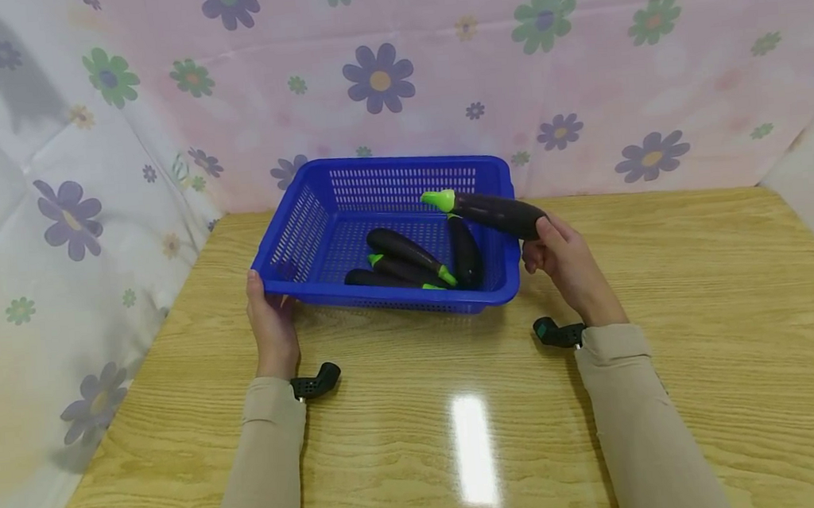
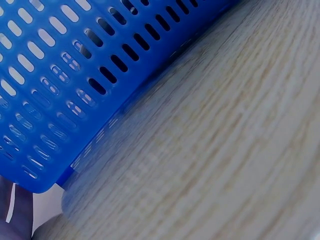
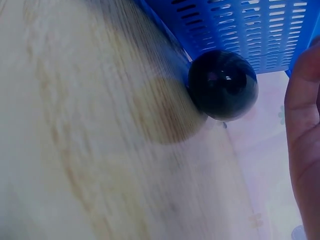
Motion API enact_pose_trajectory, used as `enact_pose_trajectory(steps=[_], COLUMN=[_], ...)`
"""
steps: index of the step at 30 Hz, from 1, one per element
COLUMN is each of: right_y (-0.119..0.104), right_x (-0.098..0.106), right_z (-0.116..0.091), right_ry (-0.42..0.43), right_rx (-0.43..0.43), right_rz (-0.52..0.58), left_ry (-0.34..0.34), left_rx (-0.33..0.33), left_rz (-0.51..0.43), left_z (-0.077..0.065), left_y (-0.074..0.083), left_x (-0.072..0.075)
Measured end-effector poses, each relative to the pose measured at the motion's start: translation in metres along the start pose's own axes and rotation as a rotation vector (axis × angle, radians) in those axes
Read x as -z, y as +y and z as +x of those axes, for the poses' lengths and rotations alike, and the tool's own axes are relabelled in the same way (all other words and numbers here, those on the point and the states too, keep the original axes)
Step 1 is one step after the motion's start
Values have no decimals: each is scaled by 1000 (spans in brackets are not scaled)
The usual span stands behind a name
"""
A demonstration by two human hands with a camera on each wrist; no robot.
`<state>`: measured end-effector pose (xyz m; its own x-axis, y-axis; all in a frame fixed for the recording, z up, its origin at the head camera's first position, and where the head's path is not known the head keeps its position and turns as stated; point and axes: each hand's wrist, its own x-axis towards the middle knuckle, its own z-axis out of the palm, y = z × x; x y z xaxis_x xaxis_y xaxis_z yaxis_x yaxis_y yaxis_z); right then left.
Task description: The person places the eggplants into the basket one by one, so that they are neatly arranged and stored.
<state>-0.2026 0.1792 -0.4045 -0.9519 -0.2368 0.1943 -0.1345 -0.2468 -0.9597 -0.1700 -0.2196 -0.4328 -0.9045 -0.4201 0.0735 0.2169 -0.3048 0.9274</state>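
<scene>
A blue plastic basket (image 1: 324,291) with slotted walls stands at the back of the table, with several dark purple eggplants (image 1: 406,248) with green caps lying inside, mostly toward its front right. At the front left corner my left hand (image 1: 274,332) grips the rim, thumb on top and fingers beneath. My right hand (image 1: 565,261) holds another eggplant (image 1: 497,213) by its blunt end, thumb above. That eggplant slants over the basket's right rim, its green cap pointing left above the inside. Part of the left hand's fingers (image 2: 20,210) shows below the basket wall in the left wrist view.
The wood-grain table (image 1: 408,445) stretches forward under both arms. A flowered pink cloth (image 1: 437,84) hangs right behind the basket, and a white flowered cloth (image 1: 27,260) closes off the left side. Black wrist devices (image 1: 316,381) stick out inward from both sleeves.
</scene>
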Motion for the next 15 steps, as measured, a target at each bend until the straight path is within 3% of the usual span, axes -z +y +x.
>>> enact_pose_trajectory(steps=[7,15], right_y=[6,6], right_x=[4,6], right_z=[0,0], right_ry=[20,108], right_rx=[-2,-95], right_rz=[44,73], left_ry=[-6,-7], left_rx=[13,16], left_rz=[7,-1], left_z=[-1,-1], left_y=[2,3], left_x=[-2,-1])
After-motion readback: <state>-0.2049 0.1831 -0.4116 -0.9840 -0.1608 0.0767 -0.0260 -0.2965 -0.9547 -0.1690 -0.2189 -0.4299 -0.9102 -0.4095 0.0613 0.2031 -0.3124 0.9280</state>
